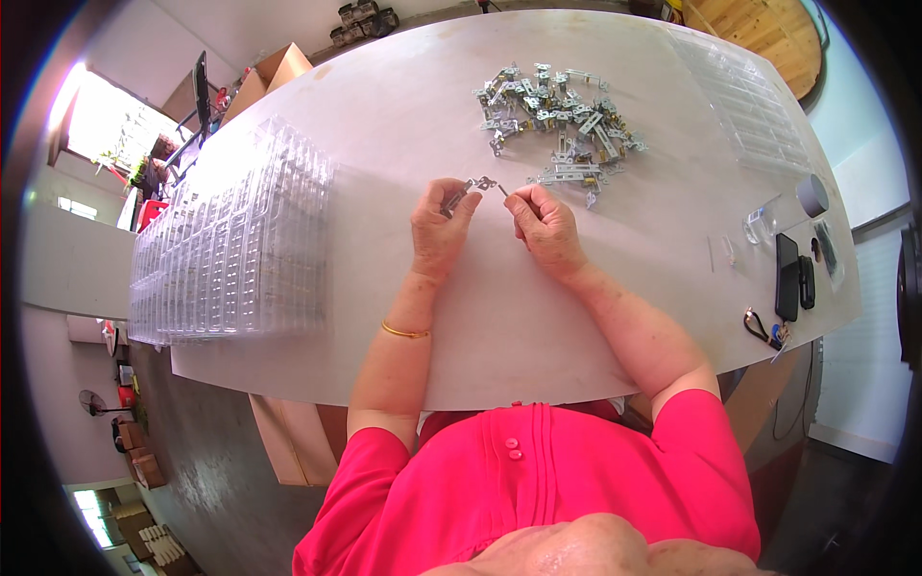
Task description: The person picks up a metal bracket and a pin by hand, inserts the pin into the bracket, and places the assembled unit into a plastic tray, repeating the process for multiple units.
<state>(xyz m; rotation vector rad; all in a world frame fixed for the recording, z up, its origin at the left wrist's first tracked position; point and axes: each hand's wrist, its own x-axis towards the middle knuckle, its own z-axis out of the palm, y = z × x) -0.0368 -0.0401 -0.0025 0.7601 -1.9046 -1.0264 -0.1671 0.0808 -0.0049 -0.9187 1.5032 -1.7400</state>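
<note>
Pinching one metal fitting (483, 182) in our nearly closed left hand (440, 232) above the bench (509, 326), we are apparently steadying it for our right hand (547, 232), whose closed fingertips are gripping one thin piece (502, 189); one fittings heap (586, 130), too tangled for counting, is lying toward the far edge, presumably for reach; one clear-tray stack (230, 250) is lining the left edge

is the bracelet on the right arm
No, the bracelet circles the left forearm, the arm whose left hand holds a metal part.
</note>
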